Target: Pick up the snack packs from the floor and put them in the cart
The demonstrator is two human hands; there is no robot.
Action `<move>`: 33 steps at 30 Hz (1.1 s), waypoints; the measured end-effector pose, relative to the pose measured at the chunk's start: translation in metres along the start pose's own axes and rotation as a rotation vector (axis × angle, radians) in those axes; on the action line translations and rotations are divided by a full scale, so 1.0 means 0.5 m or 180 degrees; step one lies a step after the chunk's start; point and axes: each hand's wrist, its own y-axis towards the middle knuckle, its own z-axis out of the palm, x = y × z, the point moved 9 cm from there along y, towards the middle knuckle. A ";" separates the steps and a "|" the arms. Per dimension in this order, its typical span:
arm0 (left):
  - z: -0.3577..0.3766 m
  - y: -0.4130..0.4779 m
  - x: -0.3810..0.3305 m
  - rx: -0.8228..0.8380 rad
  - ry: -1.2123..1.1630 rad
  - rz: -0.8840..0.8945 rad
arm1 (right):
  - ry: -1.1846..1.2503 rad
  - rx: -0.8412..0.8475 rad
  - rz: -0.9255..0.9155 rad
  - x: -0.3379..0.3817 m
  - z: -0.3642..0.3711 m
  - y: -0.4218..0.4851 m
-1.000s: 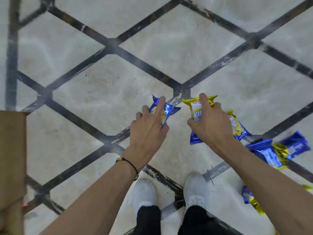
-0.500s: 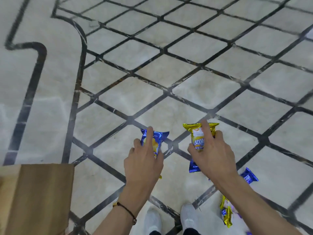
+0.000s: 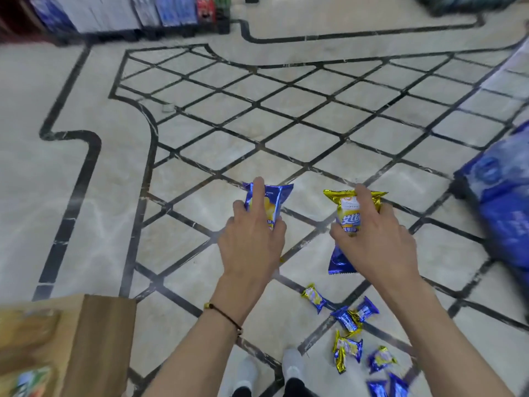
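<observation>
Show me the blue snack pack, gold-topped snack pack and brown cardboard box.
Blue foil snack pack [image 3: 279, 196]: head view, top right corner.
Gold-topped foil snack pack [image 3: 347, 204]: head view, upper front.
Brown cardboard box [image 3: 100, 339]: head view, side wall.

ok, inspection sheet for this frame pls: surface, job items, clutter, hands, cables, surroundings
Surface: pale marble floor with dark lattice inlay.
Job's things: blue snack pack in the left hand; gold-and-blue snack pack in the right hand; loose packs on the floor near the white shoes.
Clutter: brown box at lower left, contents blurred.
Grippers: both hands each grip one pack.
Cables: nothing seen.
Surroundings: blue bulk packs at right; shelves far back, blurred.
</observation>
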 end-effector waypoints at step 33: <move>-0.270 -0.953 -0.685 0.1126 -0.0916 0.4339 | -0.0209 -0.1971 0.3730 -0.482 -0.574 -1.178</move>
